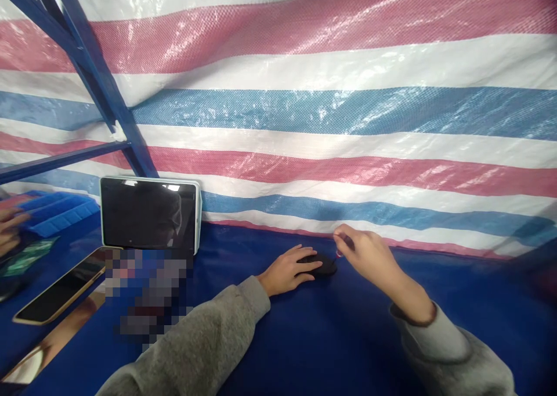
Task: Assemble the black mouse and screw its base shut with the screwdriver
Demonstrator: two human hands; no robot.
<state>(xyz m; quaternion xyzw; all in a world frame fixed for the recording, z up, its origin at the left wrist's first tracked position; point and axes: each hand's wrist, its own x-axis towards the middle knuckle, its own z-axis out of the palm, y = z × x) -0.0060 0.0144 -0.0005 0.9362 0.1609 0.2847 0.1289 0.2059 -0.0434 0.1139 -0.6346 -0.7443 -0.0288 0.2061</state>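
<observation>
A small black rounded object [324,265] lies on the blue table cover [331,338] near the striped tarp. My left hand [288,270] rests flat on its left side, fingers spread over it. My right hand [368,254] hovers just right of it, fingers pinched on a thin red-tipped tool [338,253] whose tip points down at the object's right end. Both arms wear grey sleeves.
A dark-screened tablet [150,215] stands at the left against the tarp. A phone [58,294] lies flat near it, beside a blurred patch. Blue bins [56,213] and another person's hand [11,230] sit at the far left. A blue metal frame [100,82] rises above.
</observation>
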